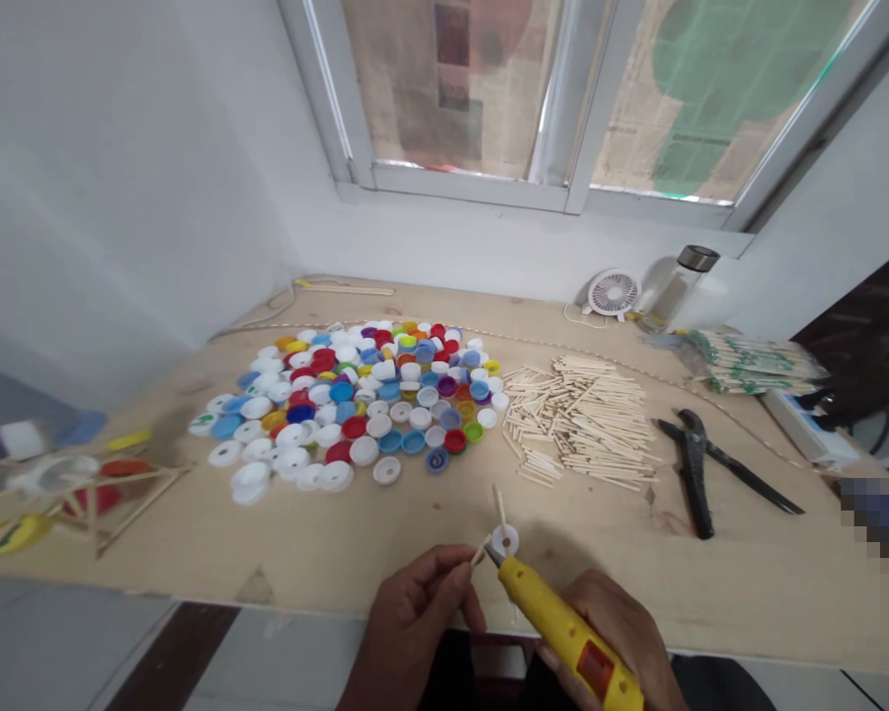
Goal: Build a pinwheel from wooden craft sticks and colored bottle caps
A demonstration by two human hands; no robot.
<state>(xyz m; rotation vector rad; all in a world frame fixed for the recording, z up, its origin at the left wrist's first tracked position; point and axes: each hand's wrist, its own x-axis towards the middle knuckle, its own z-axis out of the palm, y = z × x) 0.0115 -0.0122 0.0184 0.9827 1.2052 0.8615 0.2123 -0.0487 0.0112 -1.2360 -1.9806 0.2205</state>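
Near edge of the pale wooden bench [326, 563]: left hand [424, 612] pinching a thin wooden stick [479, 553]; right hand [626, 627] wrapped round a yellow plastic glue gun [555, 617], its tapered nozzle [493, 555] close by the stick — white disc [515, 536] just beside. Farther from that edge, glossy round caps [363, 451] heaped, straight pale sticks [593, 420] piled alongside.

Yellow glue gun [552, 620]: tilted, nozzle toward 10 o'clock, beside slim wooden stick [480, 551]. White cap [515, 541]: round, at nozzle tip's 2 o'clock; second stick [499, 504] pointing toward 12.
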